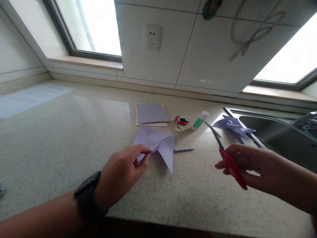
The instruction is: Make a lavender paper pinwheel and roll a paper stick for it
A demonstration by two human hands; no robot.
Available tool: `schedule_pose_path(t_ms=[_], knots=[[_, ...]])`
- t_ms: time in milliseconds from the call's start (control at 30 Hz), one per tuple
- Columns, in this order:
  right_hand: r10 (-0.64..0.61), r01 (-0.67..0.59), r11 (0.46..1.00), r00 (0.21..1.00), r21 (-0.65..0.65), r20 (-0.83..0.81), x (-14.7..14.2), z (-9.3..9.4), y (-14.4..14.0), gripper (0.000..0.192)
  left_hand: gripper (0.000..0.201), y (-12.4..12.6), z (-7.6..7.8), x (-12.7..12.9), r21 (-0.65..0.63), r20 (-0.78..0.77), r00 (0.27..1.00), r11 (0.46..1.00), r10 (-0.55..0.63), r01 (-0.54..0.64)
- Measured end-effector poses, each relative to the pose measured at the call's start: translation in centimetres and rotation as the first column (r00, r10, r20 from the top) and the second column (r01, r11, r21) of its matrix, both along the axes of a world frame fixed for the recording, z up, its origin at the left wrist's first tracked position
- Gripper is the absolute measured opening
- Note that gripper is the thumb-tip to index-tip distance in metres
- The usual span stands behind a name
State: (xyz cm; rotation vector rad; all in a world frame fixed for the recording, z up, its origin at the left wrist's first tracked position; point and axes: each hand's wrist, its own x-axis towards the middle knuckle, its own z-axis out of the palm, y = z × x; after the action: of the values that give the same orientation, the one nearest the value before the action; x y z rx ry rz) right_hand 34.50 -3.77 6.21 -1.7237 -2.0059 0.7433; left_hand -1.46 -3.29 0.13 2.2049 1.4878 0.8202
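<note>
The purple paper (167, 150) lies in the middle of the frame, one flap pinched by the left hand (123, 173). At the lower right, the right hand (250, 160) holds red scissors (234, 168). Below is a speckled counter (74, 142), with a shiny sink (269, 130) at right. White tiles (178, 39) and two bright windows (96, 26) fill the top.

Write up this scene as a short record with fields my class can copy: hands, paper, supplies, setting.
Left hand: pinching a flap of cut purple paper
Right hand: holding red-handled scissors, clear of that paper
Stacked sheets: lying behind the cut paper
Supplies: glue stick, small red box
Second purple paper piece: by the sink
Surface: speckled counter
</note>
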Motion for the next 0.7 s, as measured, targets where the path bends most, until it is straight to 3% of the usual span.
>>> schedule_pose_path(t_ms=[33, 133, 300, 533, 600, 700], knots=[[0.037, -0.063, 0.990, 0.979, -0.124, -0.201, -1.3, 0.1, 0.3, 0.023, 0.016, 0.0, 0.1, -0.1, 0.021, -0.003, 1.000, 1.000, -0.007, 0.007], [0.042, -0.133, 0.981, 0.853, -0.139, -0.520, -6.3, -0.2, 1.4, 0.028, 0.015, -0.1, 0.5, -0.2, 0.056, -0.009, 0.999, 0.998, -0.040, 0.040], [0.022, -0.126, 0.986, 0.744, -0.109, -0.667, -13.2, -2.4, 2.9, 0.033, 0.014, -0.3, 0.6, -0.2, 0.077, -0.012, 0.999, 0.996, -0.048, 0.049], [0.013, -0.065, 0.997, 0.698, -0.045, -0.716, -14.8, -3.8, 3.6, 0.034, 0.018, -0.6, 0.3, -0.4, 0.217, -0.046, 0.997, 0.973, -0.068, 0.076], [0.004, -0.080, 0.994, 0.672, -0.068, -0.741, -14.6, -3.9, 3.8, 0.035, 0.019, -0.6, 0.4, -0.4, 0.164, -0.028, 0.999, 0.985, -0.041, 0.045], [-0.007, -0.087, 0.992, 0.661, -0.086, -0.751, -14.2, -4.1, 4.0, 0.031, 0.018, -0.3, 0.3, -0.1, -0.073, 0.144, 0.990, 0.997, -0.002, 0.012]])
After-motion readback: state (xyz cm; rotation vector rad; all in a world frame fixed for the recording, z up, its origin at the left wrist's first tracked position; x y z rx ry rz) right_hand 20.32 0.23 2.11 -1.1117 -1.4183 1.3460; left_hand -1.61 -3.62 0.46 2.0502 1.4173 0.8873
